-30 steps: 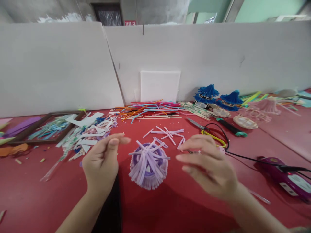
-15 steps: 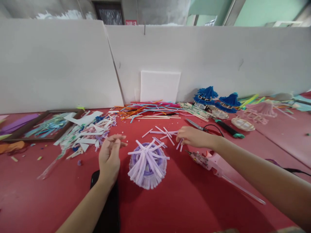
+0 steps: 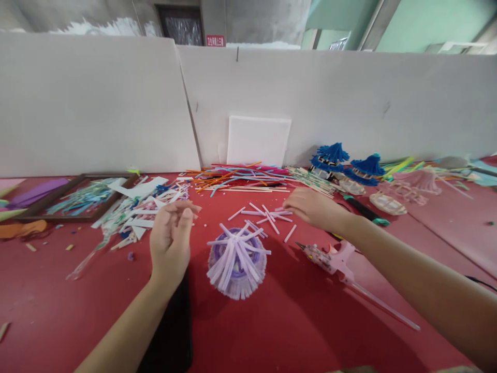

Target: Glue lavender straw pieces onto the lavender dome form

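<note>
My left hand [image 3: 171, 243] is raised left of a lilac pipe-cleaner roof [image 3: 236, 264], palm inward, fingers loosely bent and the thumb apart. Nothing shows in it. The roof stands on the red table, with fuzzy strips fanning from its peak over darker purple rings and a fringed lower edge. Beyond it, short lilac pipe-cleaner pieces [image 3: 267, 215] lie scattered. My right hand [image 3: 314, 210] hovers at their right end, palm down with its fingers stretched forward, holding nothing that I can see. One loose piece [image 3: 290, 233] lies just below it.
A pink glue gun [image 3: 330, 261] lies under my right forearm. A black phone [image 3: 174, 331] is beneath my left wrist. Coloured pipe cleaners [image 3: 240, 176] are heaped at the back. Blue-roofed models [image 3: 330, 155] stand at the back right, paper scraps [image 3: 143, 212] and a brown frame [image 3: 73, 178] at the left.
My right hand has lifted and moved slightly away from me, off the lilac pieces it was touching; one now lies apart. My left hand has shifted slightly left. The view has tilted a little.
</note>
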{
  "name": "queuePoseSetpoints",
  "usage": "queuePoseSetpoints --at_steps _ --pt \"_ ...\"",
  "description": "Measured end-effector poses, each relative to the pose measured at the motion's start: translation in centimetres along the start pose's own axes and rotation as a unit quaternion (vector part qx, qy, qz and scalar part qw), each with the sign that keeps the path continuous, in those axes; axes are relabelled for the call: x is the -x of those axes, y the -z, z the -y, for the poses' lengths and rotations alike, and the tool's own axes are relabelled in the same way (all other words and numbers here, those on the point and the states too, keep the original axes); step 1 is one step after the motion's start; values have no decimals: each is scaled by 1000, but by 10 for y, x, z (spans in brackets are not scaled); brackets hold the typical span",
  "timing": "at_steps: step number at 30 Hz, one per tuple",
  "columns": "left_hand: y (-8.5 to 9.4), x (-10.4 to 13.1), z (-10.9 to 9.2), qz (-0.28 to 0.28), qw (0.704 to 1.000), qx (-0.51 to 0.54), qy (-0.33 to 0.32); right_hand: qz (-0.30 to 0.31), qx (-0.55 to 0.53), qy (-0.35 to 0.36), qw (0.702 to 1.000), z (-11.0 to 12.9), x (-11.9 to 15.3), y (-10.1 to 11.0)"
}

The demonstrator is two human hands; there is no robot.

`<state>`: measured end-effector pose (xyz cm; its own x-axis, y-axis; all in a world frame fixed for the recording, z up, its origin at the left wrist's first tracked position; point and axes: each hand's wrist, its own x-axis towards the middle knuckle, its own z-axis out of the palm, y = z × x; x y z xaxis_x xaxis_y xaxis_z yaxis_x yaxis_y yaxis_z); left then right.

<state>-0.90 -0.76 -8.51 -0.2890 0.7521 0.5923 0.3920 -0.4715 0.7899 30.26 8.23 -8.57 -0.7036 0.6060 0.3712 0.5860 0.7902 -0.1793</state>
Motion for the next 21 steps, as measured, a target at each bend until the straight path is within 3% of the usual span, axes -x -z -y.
queuePoseSetpoints --at_steps 4,5,8,11,15,21 --pt "-2 -1 -49 120 988 -41 -94 -169 -35 -35 984 52 -6 29" --pt "-4 0 -60 168 971 -74 -154 -211 -113 -37 970 68 -8 35" --pt "-11 2 -84 213 939 -92 -253 -199 -264 14 944 111 -14 50" --pt "-13 4 -94 220 935 -68 -270 -182 -338 13 923 134 -15 55" --pt "-6 7 -95 198 944 -73 -255 -167 -410 -17 896 141 -13 52" --pt "2 9 -94 220 940 -88 -245 -142 -464 -1 875 141 -8 43"
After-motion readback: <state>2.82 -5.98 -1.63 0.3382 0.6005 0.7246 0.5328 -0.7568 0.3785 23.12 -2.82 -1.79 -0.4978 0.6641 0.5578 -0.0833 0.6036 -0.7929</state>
